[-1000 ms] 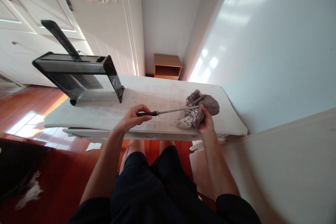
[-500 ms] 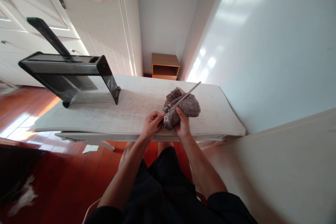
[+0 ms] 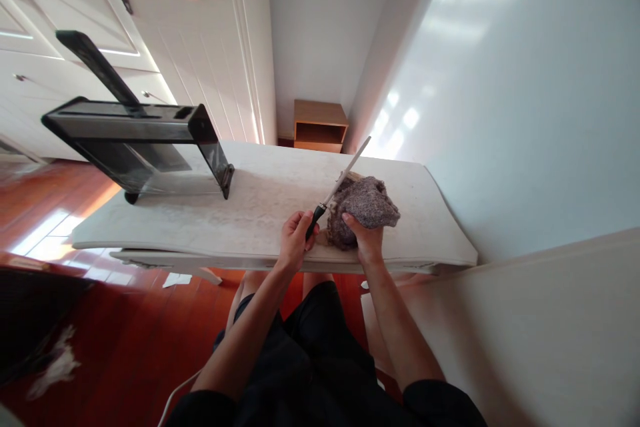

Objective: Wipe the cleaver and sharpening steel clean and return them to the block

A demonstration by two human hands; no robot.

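Observation:
My left hand (image 3: 296,239) is closed around the black handle of a sharpening steel (image 3: 347,171). Its pale slim rod points up and away to the right over the tabletop. Bunched in my right hand (image 3: 367,238) is a grey-brown knitted cloth (image 3: 371,203), gripped from the near side with the thumb on top. The cloth sits just right of the rod, close against its lower part; whether they touch I cannot tell. Both hands are above the front edge of the white table (image 3: 260,213).
A clear-sided knife block (image 3: 165,121) with black ends stands on the table's left, a black-handled knife (image 3: 100,70) sticking up from it. Beyond are a white cabinet (image 3: 200,47) and a small wooden shelf unit (image 3: 320,113). A pale wall (image 3: 525,113) borders the right.
The cloth has come off the rod and moved right with my right hand. My left hand has tilted the steel more upright, and its black handle now shows.

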